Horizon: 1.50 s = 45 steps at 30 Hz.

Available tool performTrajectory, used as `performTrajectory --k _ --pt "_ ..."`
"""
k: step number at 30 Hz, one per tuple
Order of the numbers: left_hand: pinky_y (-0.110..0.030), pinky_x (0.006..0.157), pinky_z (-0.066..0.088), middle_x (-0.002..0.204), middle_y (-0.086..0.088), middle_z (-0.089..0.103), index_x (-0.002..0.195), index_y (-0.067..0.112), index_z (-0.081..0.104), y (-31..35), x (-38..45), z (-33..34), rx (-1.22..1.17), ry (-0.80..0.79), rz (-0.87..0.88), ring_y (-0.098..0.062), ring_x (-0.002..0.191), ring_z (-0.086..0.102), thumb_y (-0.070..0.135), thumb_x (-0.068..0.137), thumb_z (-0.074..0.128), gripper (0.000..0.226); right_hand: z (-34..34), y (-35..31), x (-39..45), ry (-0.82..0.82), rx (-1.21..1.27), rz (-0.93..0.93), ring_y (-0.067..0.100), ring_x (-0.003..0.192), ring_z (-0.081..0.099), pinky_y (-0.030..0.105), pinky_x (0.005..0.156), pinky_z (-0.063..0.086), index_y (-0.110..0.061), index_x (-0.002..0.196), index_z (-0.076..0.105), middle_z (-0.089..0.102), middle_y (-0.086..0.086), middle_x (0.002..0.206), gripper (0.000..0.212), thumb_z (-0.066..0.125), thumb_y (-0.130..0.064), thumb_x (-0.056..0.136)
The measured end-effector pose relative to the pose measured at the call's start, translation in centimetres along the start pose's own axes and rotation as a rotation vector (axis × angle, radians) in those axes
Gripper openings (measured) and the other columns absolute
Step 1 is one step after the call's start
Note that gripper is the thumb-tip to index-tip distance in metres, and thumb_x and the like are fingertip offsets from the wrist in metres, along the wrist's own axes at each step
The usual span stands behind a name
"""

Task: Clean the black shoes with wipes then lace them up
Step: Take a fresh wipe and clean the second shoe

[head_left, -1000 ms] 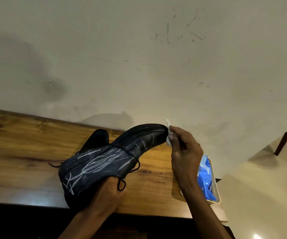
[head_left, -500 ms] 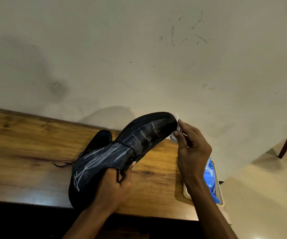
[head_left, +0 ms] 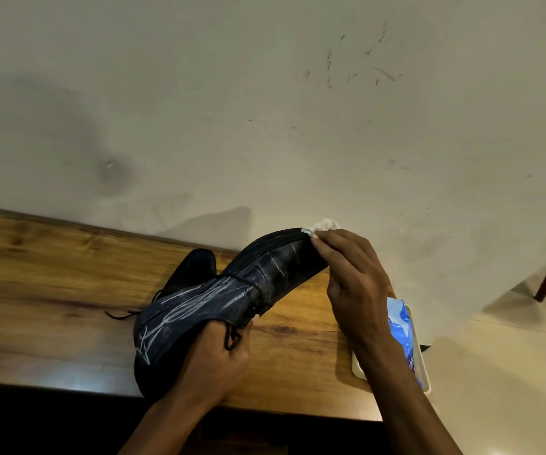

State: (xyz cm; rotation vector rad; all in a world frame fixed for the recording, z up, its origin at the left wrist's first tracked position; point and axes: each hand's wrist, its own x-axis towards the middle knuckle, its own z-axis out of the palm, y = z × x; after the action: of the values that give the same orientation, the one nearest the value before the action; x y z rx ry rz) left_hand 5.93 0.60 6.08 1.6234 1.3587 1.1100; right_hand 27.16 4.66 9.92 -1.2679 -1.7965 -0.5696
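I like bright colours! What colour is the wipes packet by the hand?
The wipes packet is blue with white, seen in the head view.

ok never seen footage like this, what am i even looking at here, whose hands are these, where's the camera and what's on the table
There is no robot here: these are a person's two bare hands, filmed by one wide-angle camera worn on their head, looking forward and down. That is why the arms enter from the bottom edge.

The left hand grips a black shoe near its opening and holds it tilted up off the wooden table. The shoe's side carries whitish scribble-like streaks, and its lace hangs loose. The right hand pinches a small white wipe against the toe.

A second black shoe sits on the table behind the first. By the right forearm, a blue pack of wipes lies in a pale tray at the table's end.
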Motion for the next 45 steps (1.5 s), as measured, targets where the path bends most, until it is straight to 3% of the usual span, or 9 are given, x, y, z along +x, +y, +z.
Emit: performTrajectory --k 4,8,12,18,26,29,32,37,45 --pt "-0.008 0.072 0.047 0.078 0.013 0.068 0.090 0.020 0.072 -0.3 -0.1 0.4 0.075 -0.037 0.012 0.008 0.085 0.061 0.018 0.090 0.070 0.003 1.1 -2.6 -0.5 -0.058 0.084 0.017 0.028 0.113 0.061 0.035 0.097 0.051 -0.001 0.115 0.073 0.071 0.010 0.117 0.038 0.050 0.008 0.086" --pt "-0.013 0.071 0.046 0.078 0.011 0.064 0.085 0.033 0.060 -0.1 -0.2 0.3 0.053 -0.070 -0.071 0.007 0.076 0.061 0.018 0.090 0.070 0.019 1.1 -5.5 -1.2 -0.100 0.257 0.046 0.021 0.116 0.060 0.029 0.103 0.047 -0.003 0.117 0.072 0.071 0.005 0.120 0.035 0.051 0.001 0.089" --pt "-0.019 0.065 0.051 0.076 0.002 0.066 0.089 0.018 0.067 -0.2 0.1 0.1 0.082 -0.086 -0.073 -0.006 0.072 0.063 0.017 0.092 0.067 0.003 0.6 -3.6 -0.8 -0.158 0.195 -0.020 0.025 0.115 0.061 0.035 0.100 0.049 -0.002 0.119 0.071 0.070 0.008 0.121 0.041 0.050 0.008 0.085" --pt "-0.042 0.073 0.054 0.079 -0.015 0.066 0.083 0.008 0.066 0.1 0.2 0.2 0.135 -0.182 -0.093 -0.027 0.078 0.064 0.015 0.094 0.060 0.015 0.9 -2.5 -0.3 -0.076 0.101 0.256 0.023 0.115 0.060 0.030 0.096 0.051 -0.005 0.126 0.068 0.066 0.009 0.125 0.043 0.059 0.011 0.087" --pt "-0.010 0.062 0.045 0.075 0.004 0.059 0.080 0.022 0.058 1.2 0.3 -0.4 0.160 -0.147 -0.060 -0.004 0.066 0.054 0.009 0.093 0.062 0.019 0.1 -7.0 -0.9 -0.293 0.338 0.142 0.015 0.118 0.058 0.026 0.100 0.048 -0.014 0.126 0.069 0.066 -0.003 0.125 0.044 0.056 0.003 0.088" --pt "-0.018 0.063 0.047 0.071 -0.004 0.060 0.083 0.004 0.065 1.3 0.6 -0.5 0.270 -0.223 -0.037 -0.011 0.065 0.056 0.005 0.092 0.057 0.012 0.1 -4.5 -0.5 -0.306 0.199 0.086 0.022 0.115 0.057 0.031 0.098 0.047 -0.012 0.129 0.067 0.066 0.002 0.125 0.048 0.044 -0.005 0.087" --pt "-0.017 0.058 0.038 0.060 0.004 0.042 0.066 0.012 0.045 2.1 0.7 -0.4 0.343 -0.326 -0.055 -0.007 0.054 0.040 0.001 0.092 0.050 0.028 0.6 -3.1 -0.2 -0.298 0.050 0.162 0.026 0.111 0.057 0.036 0.093 0.051 -0.010 0.127 0.068 0.067 0.007 0.120 0.046 0.051 -0.002 0.085" --pt "-0.017 0.068 0.038 0.075 0.005 0.043 0.077 0.016 0.044 2.5 1.0 -0.3 0.392 -0.431 -0.050 -0.007 0.072 0.045 0.000 0.095 0.049 0.025 -0.1 -6.7 0.0 -0.403 0.253 0.073 0.021 0.108 0.059 0.030 0.094 0.048 -0.013 0.118 0.071 0.070 0.001 0.116 0.043 0.044 -0.022 0.086" --pt "-0.035 0.071 0.052 0.073 -0.010 0.065 0.080 0.001 0.065 1.8 0.5 -0.2 0.242 -0.191 -0.053 -0.020 0.072 0.063 0.006 0.091 0.059 0.014 0.4 -3.1 -0.7 -0.184 0.138 0.217 0.020 0.109 0.060 0.036 0.090 0.053 -0.010 0.121 0.069 0.070 0.005 0.116 0.040 0.055 0.004 0.086"
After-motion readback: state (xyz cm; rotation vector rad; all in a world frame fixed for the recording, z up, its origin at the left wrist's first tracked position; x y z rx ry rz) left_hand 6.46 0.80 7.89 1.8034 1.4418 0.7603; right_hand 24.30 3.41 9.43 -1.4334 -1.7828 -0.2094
